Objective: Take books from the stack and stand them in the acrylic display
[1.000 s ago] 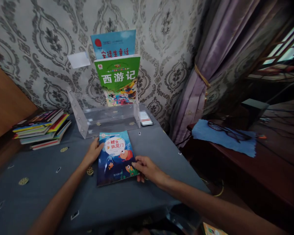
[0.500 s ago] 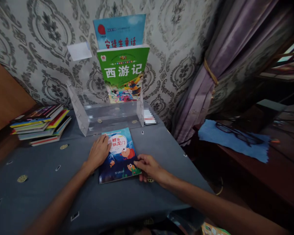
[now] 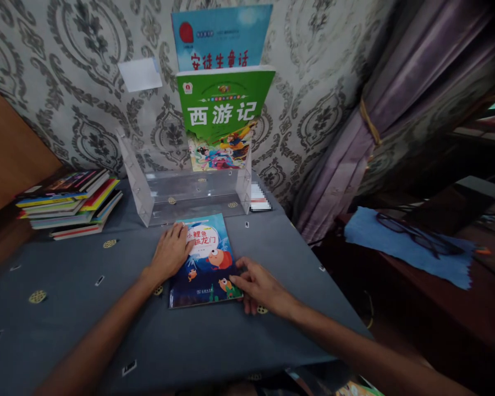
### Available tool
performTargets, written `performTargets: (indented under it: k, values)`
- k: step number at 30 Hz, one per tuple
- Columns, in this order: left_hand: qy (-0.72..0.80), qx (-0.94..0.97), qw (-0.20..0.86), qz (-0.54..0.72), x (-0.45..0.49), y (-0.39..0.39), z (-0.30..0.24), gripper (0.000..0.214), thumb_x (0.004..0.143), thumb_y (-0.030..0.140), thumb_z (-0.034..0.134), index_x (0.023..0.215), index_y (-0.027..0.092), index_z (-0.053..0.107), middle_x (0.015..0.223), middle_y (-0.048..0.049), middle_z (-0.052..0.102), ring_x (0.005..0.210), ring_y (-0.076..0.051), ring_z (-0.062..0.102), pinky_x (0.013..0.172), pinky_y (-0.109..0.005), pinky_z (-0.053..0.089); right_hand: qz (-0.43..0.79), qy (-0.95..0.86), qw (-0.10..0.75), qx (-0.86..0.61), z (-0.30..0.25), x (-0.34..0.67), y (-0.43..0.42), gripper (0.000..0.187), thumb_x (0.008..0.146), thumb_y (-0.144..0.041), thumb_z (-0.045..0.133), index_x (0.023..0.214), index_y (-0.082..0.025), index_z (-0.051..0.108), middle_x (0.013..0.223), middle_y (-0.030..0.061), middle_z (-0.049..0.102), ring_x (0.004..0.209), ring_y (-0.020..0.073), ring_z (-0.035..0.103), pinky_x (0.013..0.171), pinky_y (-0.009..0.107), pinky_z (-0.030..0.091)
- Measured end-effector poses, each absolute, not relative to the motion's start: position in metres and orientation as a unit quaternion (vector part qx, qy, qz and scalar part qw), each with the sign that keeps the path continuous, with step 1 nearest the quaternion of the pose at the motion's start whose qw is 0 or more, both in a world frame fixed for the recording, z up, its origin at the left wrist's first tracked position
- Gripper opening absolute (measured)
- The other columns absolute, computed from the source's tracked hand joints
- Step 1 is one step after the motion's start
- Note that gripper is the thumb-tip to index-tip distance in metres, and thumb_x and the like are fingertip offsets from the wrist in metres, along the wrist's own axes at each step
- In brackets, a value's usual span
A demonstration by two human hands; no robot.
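A thin blue children's book (image 3: 208, 269) with cartoon fish lies flat on the grey tablecloth (image 3: 66, 308), just in front of a clear acrylic stand (image 3: 190, 192). My left hand (image 3: 171, 254) rests flat on the book's upper left part, fingers stretched over the cover. My right hand (image 3: 258, 285) touches the book's lower right corner with its fingertips. In the stand, a green book (image 3: 225, 115) stands upright with a light blue book (image 3: 220, 36) behind it.
A stack of several books (image 3: 68, 202) lies at the left of the table, beside a wooden panel. Patterned wallpaper is behind, and a purple curtain (image 3: 375, 110) hangs at the right. A blue cloth with glasses (image 3: 412, 242) lies on a dark side surface.
My left hand has slid from the book's left edge onto its cover. The right hand stays at the lower right corner. The view has shifted a little closer.
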State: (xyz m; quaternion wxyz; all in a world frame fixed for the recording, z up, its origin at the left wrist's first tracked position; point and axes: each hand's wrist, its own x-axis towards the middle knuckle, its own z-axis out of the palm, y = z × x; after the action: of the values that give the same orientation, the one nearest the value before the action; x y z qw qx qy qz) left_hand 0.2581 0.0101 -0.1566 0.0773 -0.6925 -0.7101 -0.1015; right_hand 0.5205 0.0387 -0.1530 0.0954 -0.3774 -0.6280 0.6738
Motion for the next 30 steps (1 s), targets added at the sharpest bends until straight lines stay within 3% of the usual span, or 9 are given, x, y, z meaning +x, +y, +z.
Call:
performTargets:
  k: [4,8,11,14,18,24,30]
  values:
    - [-0.719,-0.687,0.079,-0.063,0.261,0.011,-0.153,0.046,0.101,0.035,0.042,0.136,0.007,0.050,0.146,-0.0214,0.051,0.139,-0.036,0.044,0.110,-0.048,0.039,0.569,-0.711,0.060,-0.409,-0.140,0.521,0.037,0.038,0.092,-0.052,0.053,0.111,-0.022,0.038,0.060,-0.0085,0.057,0.038,0.0110,0.053,0.037,0.021,0.037]
    - [-0.721,-0.686,0.084,-0.057,0.262,0.011,-0.154,0.045,0.101,0.035,0.043,0.137,0.008,0.050,0.147,-0.0207,0.051,0.139,-0.035,0.044,0.109,-0.049,0.041,0.283,-0.858,0.040,-0.427,-0.125,0.520,0.038,0.038,0.091,-0.044,0.064,0.116,-0.018,0.051,0.070,0.0024,0.066,0.068,0.0233,0.069,0.054,0.027,0.042]
    - [-0.717,-0.688,0.089,-0.068,0.261,0.011,-0.156,0.044,0.101,0.034,0.044,0.137,0.009,0.050,0.146,-0.0204,0.052,0.138,-0.034,0.045,0.108,-0.049,0.042,0.155,-0.904,0.009,-0.398,-0.118,0.513,0.044,0.031,0.092,-0.039,0.065,0.113,-0.018,0.057,0.083,0.0073,0.070,0.079,0.0274,0.070,0.062,0.031,0.047]
    - [-0.714,-0.689,0.092,-0.083,0.261,0.010,-0.157,0.045,0.100,0.033,0.045,0.136,0.008,0.051,0.145,-0.0210,0.052,0.138,-0.035,0.045,0.107,-0.050,0.042,0.120,-0.941,0.075,-0.308,-0.119,0.491,0.054,0.015,0.097,-0.029,0.056,0.107,-0.019,0.061,0.107,0.0112,0.070,0.099,0.0261,0.068,0.079,0.037,0.054]
    - [-0.707,-0.691,0.100,-0.108,0.260,0.009,-0.159,0.042,0.100,0.029,0.043,0.135,0.009,0.054,0.145,-0.0202,0.054,0.137,-0.035,0.047,0.107,-0.051,0.042,0.135,-0.957,0.166,-0.194,-0.137,0.440,0.071,0.034,0.096,-0.016,0.049,0.130,-0.016,0.055,0.138,0.0165,0.058,0.131,0.0262,0.052,0.108,0.046,0.046]
    - [-0.703,-0.689,0.103,-0.143,0.252,0.011,-0.170,0.041,0.098,0.019,0.037,0.133,0.008,0.054,0.141,-0.0207,0.058,0.135,-0.031,0.051,0.108,-0.049,0.042,0.124,-0.955,0.179,-0.200,-0.160,0.388,0.089,0.037,0.092,-0.011,0.048,0.128,-0.005,0.056,0.138,0.0249,0.056,0.135,0.0293,0.049,0.115,0.049,0.041]
    - [-0.700,-0.686,0.106,-0.168,0.250,0.012,-0.174,0.039,0.097,0.018,0.036,0.132,0.013,0.053,0.140,-0.0185,0.060,0.134,-0.029,0.052,0.107,-0.048,0.043,0.135,-0.952,0.197,-0.194,-0.161,0.396,0.098,0.036,0.097,-0.021,0.046,0.132,-0.014,0.054,0.141,0.0182,0.057,0.137,0.0272,0.049,0.114,0.051,0.040]
